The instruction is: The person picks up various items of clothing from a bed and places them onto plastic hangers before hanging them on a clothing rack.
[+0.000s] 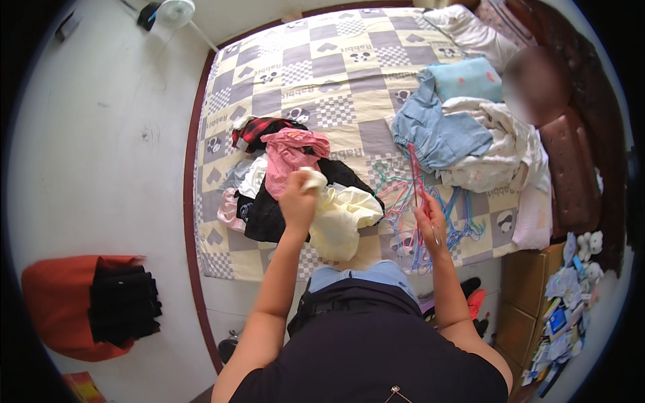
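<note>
My left hand [298, 201] grips a bunched part of a pale yellow garment [337, 226], which hangs down in front of the clothes pile. In my right hand [432, 221] is a pink clothes hanger [414, 166], held upright and seen nearly edge-on. Behind my left hand lies a heap with a pink garment [277, 156], a red-and-black plaid garment [257, 132], a white garment [256, 176] and black clothing [267, 216]. Loose hangers [390, 201] in pink, green and blue are spread beside and under my right hand.
The clothes lie on a bed with a patterned sheet [282, 101]. Denim clothing [433, 126], a white blanket [519, 136] and a blue pillow [468, 78] are at the right. A drawer cabinet [524, 282] stands beside the bed; an orange-covered seat [55, 302] holds black clothes [123, 302].
</note>
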Demonstrator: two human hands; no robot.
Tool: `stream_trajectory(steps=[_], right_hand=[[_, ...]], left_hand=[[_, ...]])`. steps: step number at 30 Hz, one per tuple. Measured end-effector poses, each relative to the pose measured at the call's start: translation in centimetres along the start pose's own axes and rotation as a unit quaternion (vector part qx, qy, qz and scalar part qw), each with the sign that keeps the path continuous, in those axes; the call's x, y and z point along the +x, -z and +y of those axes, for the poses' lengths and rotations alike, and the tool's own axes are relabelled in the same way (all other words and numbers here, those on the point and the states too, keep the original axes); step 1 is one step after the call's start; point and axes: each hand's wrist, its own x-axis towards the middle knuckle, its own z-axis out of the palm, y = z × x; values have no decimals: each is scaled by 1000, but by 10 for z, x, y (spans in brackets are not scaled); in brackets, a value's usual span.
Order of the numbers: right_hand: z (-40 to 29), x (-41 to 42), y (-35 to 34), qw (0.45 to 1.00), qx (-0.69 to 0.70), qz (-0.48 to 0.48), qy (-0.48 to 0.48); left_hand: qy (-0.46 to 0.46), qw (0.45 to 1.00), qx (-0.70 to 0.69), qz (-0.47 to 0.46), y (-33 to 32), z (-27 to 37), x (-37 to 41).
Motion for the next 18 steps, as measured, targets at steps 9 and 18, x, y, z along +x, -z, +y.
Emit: stream_trajectory(steps=[9, 18], right_hand=[[-106, -4, -66, 926, 23, -337, -171], [-97, 3, -136, 901, 251, -224, -274]], left_hand=[[79, 987, 0, 139, 16, 5, 7], [-218, 963, 64, 145, 32, 6, -19]])
